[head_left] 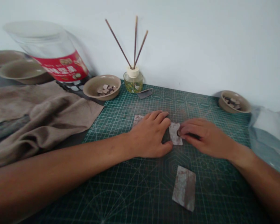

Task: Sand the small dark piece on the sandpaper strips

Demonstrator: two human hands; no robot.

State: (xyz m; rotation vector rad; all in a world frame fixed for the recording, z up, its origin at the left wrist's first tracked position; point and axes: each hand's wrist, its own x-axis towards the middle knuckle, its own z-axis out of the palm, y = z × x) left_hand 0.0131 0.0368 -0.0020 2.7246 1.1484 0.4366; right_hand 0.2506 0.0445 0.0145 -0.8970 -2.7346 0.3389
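A worn whitish strip that looks like sandpaper (175,140) lies on the green cutting mat (121,174), its left part hidden. My left hand (151,135) rests over the strip, fingers stretched and thumb apart. At the strip's right end, my right hand (200,135) is closed in a pinch. Between its fingertips shows a small dark-edged piece (178,133), touching or just above the strip; its kind is mostly hidden. Closer to me, a second worn, stained strip (184,188) lies loose on the mat.
Bowls of small chips stand at back left (88,90) and back right (244,108). A reed diffuser (133,82) and folded grey piece (146,93) sit at the back. At left are a brown cloth (72,112) and red-labelled jar (65,67); a plastic bag (268,140) lies right.
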